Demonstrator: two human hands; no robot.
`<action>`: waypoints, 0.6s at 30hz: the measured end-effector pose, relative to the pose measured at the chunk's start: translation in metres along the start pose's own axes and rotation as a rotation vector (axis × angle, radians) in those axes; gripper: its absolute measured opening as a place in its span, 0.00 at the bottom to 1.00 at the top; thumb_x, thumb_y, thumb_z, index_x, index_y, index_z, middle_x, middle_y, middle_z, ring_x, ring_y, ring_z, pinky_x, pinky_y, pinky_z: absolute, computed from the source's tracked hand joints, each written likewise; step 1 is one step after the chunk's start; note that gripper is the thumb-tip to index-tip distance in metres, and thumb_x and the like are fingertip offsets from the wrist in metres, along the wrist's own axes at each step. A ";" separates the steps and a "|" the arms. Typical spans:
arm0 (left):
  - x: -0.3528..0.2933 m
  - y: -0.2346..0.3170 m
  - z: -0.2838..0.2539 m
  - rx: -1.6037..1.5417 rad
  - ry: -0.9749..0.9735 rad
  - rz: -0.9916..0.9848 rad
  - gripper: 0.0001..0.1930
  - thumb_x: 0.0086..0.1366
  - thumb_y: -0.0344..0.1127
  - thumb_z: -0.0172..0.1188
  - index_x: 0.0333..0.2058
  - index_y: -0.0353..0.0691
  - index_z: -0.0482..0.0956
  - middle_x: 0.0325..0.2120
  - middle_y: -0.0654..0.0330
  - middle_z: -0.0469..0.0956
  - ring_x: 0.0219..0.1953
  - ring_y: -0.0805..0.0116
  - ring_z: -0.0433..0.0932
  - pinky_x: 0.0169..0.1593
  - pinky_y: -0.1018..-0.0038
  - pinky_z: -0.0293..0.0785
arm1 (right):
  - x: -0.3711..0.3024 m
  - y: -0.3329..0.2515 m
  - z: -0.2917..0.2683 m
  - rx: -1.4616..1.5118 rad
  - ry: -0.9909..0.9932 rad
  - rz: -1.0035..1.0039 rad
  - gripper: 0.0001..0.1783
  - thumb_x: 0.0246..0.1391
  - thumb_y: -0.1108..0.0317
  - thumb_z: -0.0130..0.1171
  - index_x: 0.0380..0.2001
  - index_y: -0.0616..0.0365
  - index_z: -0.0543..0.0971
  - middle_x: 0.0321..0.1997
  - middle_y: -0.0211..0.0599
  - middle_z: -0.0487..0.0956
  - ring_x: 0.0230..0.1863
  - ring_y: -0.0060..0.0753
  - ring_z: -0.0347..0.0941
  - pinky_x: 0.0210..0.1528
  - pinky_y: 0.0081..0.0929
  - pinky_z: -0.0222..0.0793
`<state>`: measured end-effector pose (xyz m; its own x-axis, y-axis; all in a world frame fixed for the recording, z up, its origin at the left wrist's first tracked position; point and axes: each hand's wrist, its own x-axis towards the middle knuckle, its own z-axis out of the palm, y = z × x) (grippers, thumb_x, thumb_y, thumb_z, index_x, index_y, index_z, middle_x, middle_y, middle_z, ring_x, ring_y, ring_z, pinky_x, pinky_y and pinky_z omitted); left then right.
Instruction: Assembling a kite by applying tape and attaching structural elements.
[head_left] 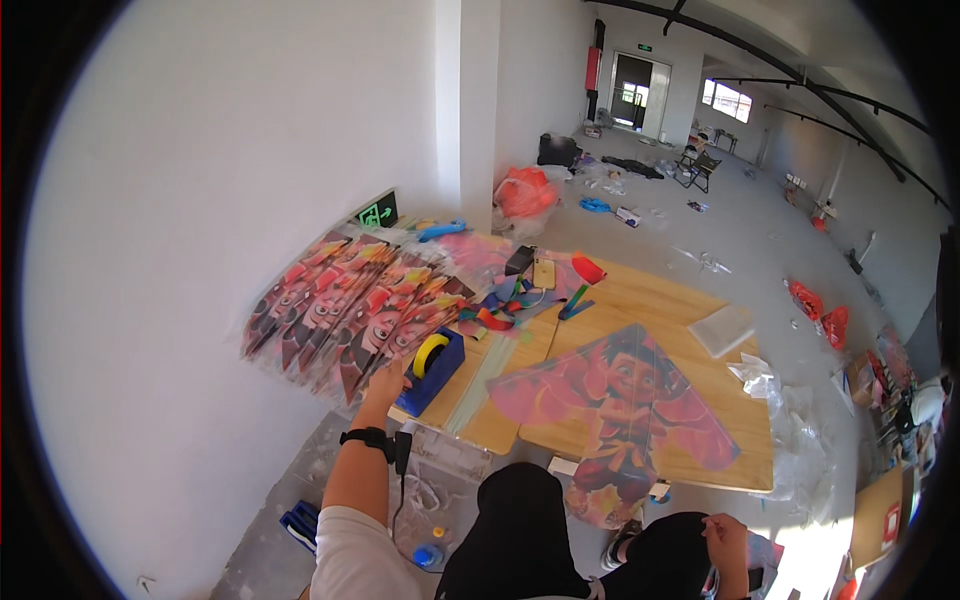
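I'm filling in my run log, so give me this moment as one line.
left hand: beside blue tape dispenser | right hand: near right knee | printed kite: spread on wooden table, lower end past near edge

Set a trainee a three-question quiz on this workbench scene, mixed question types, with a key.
1. Multiple choice: what colour is the tape roll in the blue dispenser?
A) red
B) yellow
C) green

2. True or false: the right hand is off the wooden table, near the person's right leg.

3. Fill in the blank: the dispenser stands to the ____ of the winged, character-printed sheet, as the person sees it.

Key:
1. B
2. True
3. Left
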<state>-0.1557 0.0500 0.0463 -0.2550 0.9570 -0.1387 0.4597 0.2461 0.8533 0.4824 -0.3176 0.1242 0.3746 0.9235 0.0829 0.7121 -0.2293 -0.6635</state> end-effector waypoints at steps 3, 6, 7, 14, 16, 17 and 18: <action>0.012 -0.013 -0.005 0.179 0.078 0.071 0.38 0.73 0.62 0.38 0.24 0.37 0.87 0.26 0.51 0.85 0.43 0.53 0.82 0.54 0.63 0.72 | -0.006 -0.011 0.000 -0.035 -0.034 0.006 0.07 0.59 0.74 0.58 0.34 0.65 0.83 0.30 0.42 0.83 0.29 0.30 0.82 0.34 0.25 0.78; 0.009 -0.002 -0.009 -0.286 0.091 -0.035 0.41 0.73 0.65 0.32 0.24 0.41 0.88 0.28 0.52 0.86 0.43 0.54 0.83 0.54 0.66 0.72 | -0.001 -0.020 0.005 0.034 -0.038 -0.054 0.07 0.59 0.74 0.58 0.35 0.65 0.84 0.28 0.40 0.83 0.29 0.29 0.82 0.34 0.25 0.78; -0.005 0.014 -0.008 -0.170 0.107 -0.025 0.42 0.73 0.66 0.32 0.24 0.40 0.88 0.29 0.52 0.86 0.44 0.55 0.82 0.56 0.66 0.70 | 0.001 -0.025 0.006 0.017 -0.036 -0.058 0.07 0.59 0.74 0.58 0.35 0.65 0.84 0.28 0.40 0.83 0.29 0.29 0.82 0.34 0.25 0.78; -0.165 0.015 -0.100 -0.379 -0.075 0.116 0.47 0.74 0.69 0.25 0.27 0.35 0.85 0.43 0.50 0.83 0.54 0.58 0.73 0.68 0.63 0.52 | 0.033 -0.093 0.033 -0.038 -0.243 -0.158 0.07 0.59 0.72 0.61 0.36 0.65 0.84 0.29 0.41 0.84 0.28 0.29 0.82 0.33 0.24 0.77; -0.217 -0.012 -0.128 -0.437 -0.001 0.016 0.48 0.75 0.69 0.23 0.26 0.35 0.85 0.41 0.51 0.83 0.54 0.58 0.73 0.69 0.60 0.51 | 0.045 -0.120 0.053 -0.078 -0.368 -0.284 0.08 0.59 0.69 0.61 0.37 0.62 0.84 0.29 0.42 0.84 0.28 0.30 0.81 0.33 0.27 0.75; -0.244 -0.022 -0.144 -0.430 0.029 -0.026 0.48 0.75 0.68 0.23 0.23 0.35 0.84 0.40 0.51 0.84 0.54 0.58 0.73 0.68 0.61 0.51 | 0.052 -0.136 0.064 -0.077 -0.386 -0.295 0.08 0.59 0.69 0.61 0.37 0.62 0.84 0.29 0.42 0.84 0.28 0.30 0.81 0.33 0.27 0.75; -0.268 -0.031 -0.157 -0.426 0.052 -0.065 0.48 0.76 0.67 0.22 0.21 0.35 0.83 0.39 0.50 0.84 0.54 0.57 0.73 0.68 0.61 0.52 | 0.058 -0.153 0.074 -0.126 -0.471 -0.396 0.09 0.59 0.67 0.61 0.38 0.60 0.85 0.29 0.42 0.83 0.29 0.31 0.81 0.34 0.29 0.75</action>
<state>-0.2355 -0.2380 0.1364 -0.3194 0.9298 -0.1830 0.0521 0.2100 0.9763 0.3511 -0.2059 0.1752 -0.2136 0.9756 -0.0515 0.8188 0.1500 -0.5542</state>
